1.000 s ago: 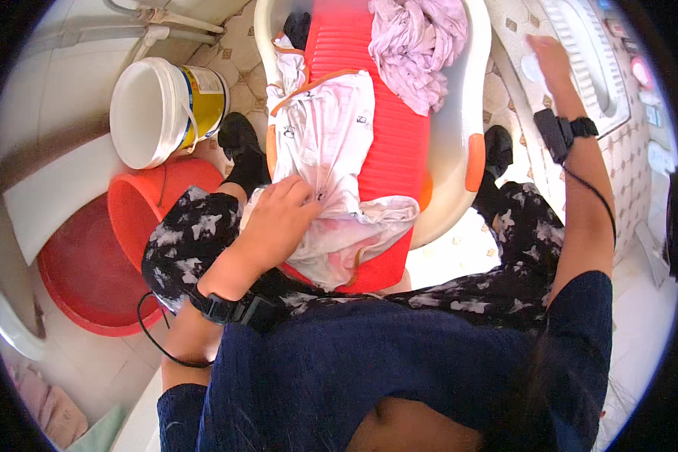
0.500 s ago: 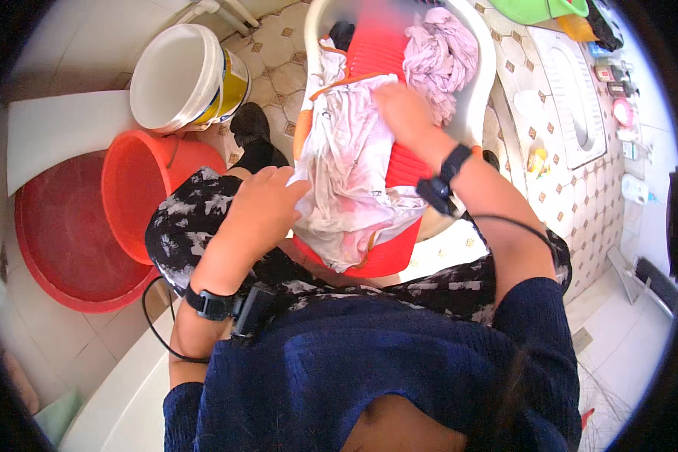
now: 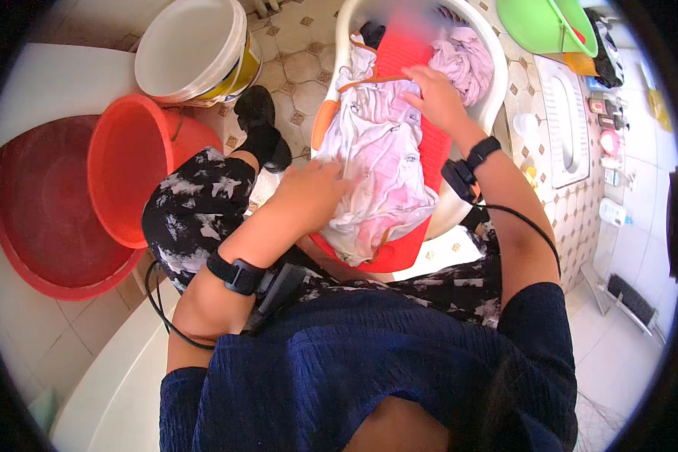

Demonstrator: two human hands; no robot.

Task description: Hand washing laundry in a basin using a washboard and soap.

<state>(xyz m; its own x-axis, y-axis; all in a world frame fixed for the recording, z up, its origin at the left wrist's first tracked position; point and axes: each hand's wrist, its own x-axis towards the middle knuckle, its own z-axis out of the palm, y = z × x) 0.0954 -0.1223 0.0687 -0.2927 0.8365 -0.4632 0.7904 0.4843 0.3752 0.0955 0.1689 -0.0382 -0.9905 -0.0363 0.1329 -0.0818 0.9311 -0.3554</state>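
A wet white-and-pink garment [image 3: 380, 162] with orange trim lies spread over a red washboard [image 3: 438, 158], which leans in a white tub [image 3: 494, 45]. My left hand [image 3: 309, 197] is at the garment's left edge; its fingertips are blurred over the cloth, so its grip is unclear. Close to the garment's upper right edge, my right hand [image 3: 438, 99] has its thumb and fingers apart, with no cloth visibly gripped. Bunched pink cloth [image 3: 463, 64] rests in the tub beyond that hand. A dark piece of cloth [image 3: 372, 33] shows at the tub's far left.
To my left stand a white bucket [image 3: 192, 49], an orange-red bucket [image 3: 132, 173] and a dark red basin [image 3: 45, 211]. A green basin [image 3: 539, 26] is at the far right, near a squat toilet [image 3: 569, 120]. Bottles [image 3: 609, 113] line the right wall.
My left hand has moved right, onto the garment's edge. My right hand's fingers have spread near its upper right edge. The garment lies flatter, and the whole view has shifted slightly.
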